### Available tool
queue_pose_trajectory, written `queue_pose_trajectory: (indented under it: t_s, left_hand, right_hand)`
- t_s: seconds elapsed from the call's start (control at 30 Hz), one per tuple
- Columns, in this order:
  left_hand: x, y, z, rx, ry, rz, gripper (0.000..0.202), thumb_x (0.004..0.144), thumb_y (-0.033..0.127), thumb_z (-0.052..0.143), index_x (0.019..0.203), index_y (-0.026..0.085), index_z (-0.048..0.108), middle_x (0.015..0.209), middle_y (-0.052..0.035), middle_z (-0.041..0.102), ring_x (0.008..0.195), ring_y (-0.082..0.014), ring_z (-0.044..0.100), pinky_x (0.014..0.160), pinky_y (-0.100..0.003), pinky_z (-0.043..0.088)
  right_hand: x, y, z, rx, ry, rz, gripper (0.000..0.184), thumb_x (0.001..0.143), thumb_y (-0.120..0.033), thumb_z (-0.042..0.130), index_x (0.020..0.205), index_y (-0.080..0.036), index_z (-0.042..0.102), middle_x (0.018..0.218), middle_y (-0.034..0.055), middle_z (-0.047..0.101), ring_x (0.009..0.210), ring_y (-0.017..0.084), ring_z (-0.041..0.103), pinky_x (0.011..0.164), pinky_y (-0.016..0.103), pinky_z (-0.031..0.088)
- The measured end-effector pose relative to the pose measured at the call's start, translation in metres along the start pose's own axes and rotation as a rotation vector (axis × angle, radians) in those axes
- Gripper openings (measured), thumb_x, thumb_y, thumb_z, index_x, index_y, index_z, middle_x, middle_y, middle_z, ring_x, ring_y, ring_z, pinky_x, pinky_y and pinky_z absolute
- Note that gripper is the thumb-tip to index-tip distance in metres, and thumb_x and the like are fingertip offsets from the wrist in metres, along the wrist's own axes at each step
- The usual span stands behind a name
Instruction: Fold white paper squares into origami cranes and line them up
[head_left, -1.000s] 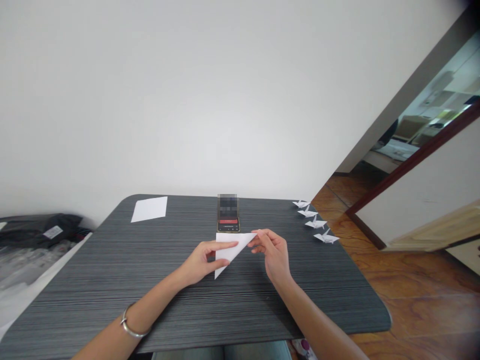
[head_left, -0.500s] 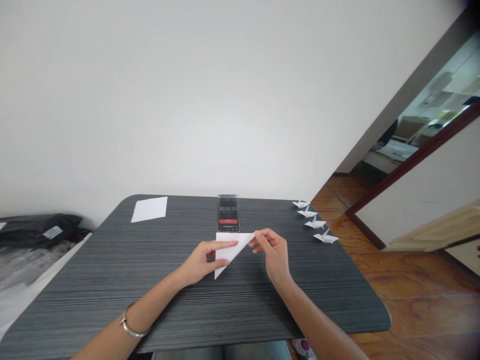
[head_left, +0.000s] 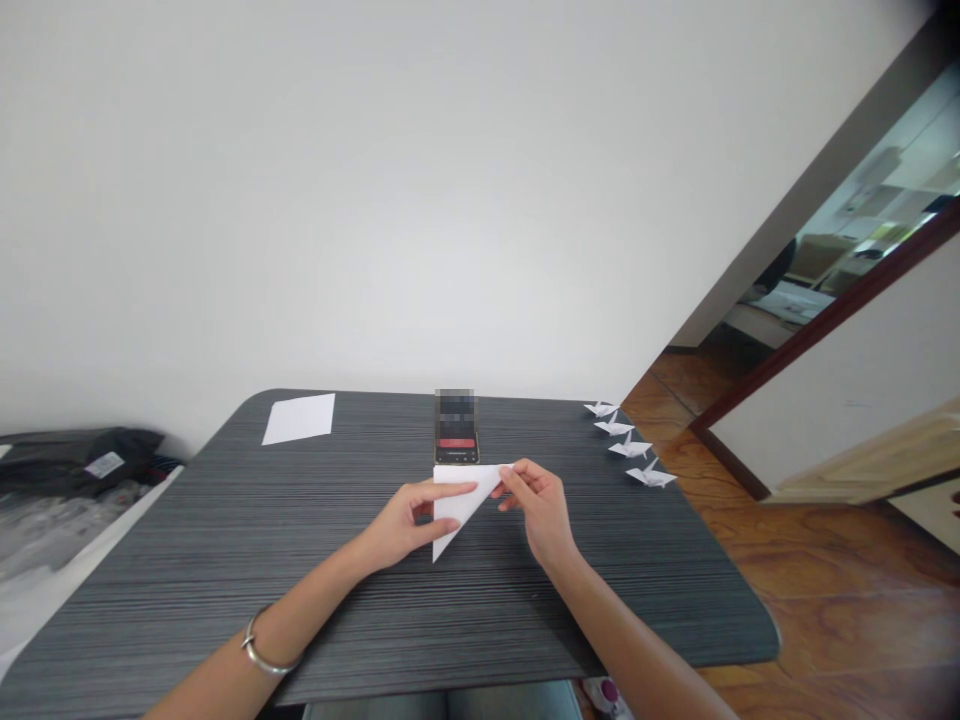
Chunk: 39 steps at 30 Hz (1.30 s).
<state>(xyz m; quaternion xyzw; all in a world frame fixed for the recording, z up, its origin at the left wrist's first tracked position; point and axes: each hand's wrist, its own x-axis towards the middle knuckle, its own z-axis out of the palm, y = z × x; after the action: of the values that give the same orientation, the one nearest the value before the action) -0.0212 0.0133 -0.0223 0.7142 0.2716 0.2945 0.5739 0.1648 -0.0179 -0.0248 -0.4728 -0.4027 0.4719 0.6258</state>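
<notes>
A white paper folded into a triangle (head_left: 459, 502) lies on the dark striped table (head_left: 360, 600) just in front of me. My left hand (head_left: 409, 520) presses on its left part, index finger stretched along the top edge and thumb against the lower edge. My right hand (head_left: 538, 505) pinches the triangle's right corner between thumb and fingers. A silver bangle sits on my left wrist.
A phone (head_left: 456, 428) stands upright behind the paper. A flat white sheet (head_left: 299, 418) lies at the table's far left. Several folded paper cranes (head_left: 630, 446) line the right edge. Dark bags (head_left: 82, 458) lie left of the table; wooden floor is to the right.
My right hand has crept slightly left along the triangle's right corner. The left hand and the paper have barely moved.
</notes>
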Motion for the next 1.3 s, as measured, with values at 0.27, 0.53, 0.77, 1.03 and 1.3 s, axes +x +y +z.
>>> queue_pose_trajectory:
  t_s: [0.27,0.53,0.77,1.03,1.3]
  left_hand:
    - [0.001,0.007,0.003,0.056,-0.017,0.04,0.041,0.074,0.025,0.06,0.115,0.02,0.056,0.119,-0.0073,0.057,0.108,-0.0238,0.053,0.098,-0.038,0.034]
    - [0.001,0.01,0.003,0.086,-0.009,0.034,0.042,0.075,0.025,0.059,0.117,0.02,0.054,0.121,-0.0072,0.056,0.108,-0.024,0.053,0.098,-0.039,0.033]
    - [0.001,0.004,0.002,0.074,-0.003,0.026,0.042,0.075,0.025,0.058,0.117,0.02,0.054,0.121,-0.0073,0.055,0.108,-0.0238,0.053,0.097,-0.038,0.035]
    - [0.002,0.004,0.002,0.023,-0.031,-0.01,0.037,0.076,0.021,0.058,0.113,0.018,0.058,0.118,-0.0063,0.058,0.105,-0.0225,0.055,0.092,-0.033,0.039]
    - [0.001,0.003,0.001,0.038,-0.041,-0.018,0.038,0.075,0.02,0.058,0.113,0.017,0.057,0.12,-0.0061,0.056,0.107,-0.0225,0.054,0.094,-0.033,0.038]
  right_hand:
    - [-0.002,0.001,0.003,0.027,-0.016,0.033,0.023,0.066,-0.037,0.067,0.064,-0.015,0.061,0.051,-0.0005,0.061,0.046,0.01,0.056,0.046,0.02,0.049]
    - [-0.002,0.001,0.003,0.031,-0.018,0.044,0.023,0.065,-0.037,0.068,0.065,-0.014,0.062,0.054,-0.0002,0.06,0.049,0.01,0.057,0.043,0.019,0.049]
    - [-0.002,0.002,0.003,0.032,-0.086,0.11,0.023,0.065,-0.034,0.069,0.059,-0.014,0.059,0.049,-0.0014,0.061,0.044,0.008,0.055,0.044,0.018,0.048]
    - [-0.002,0.002,0.002,0.031,-0.08,0.113,0.022,0.066,-0.033,0.069,0.059,-0.014,0.06,0.051,-0.0014,0.062,0.046,0.008,0.056,0.047,0.018,0.049]
    - [0.0,0.004,0.001,-0.004,-0.101,0.117,0.026,0.067,-0.036,0.067,0.055,-0.014,0.059,0.048,-0.0015,0.059,0.043,0.007,0.052,0.044,0.018,0.046]
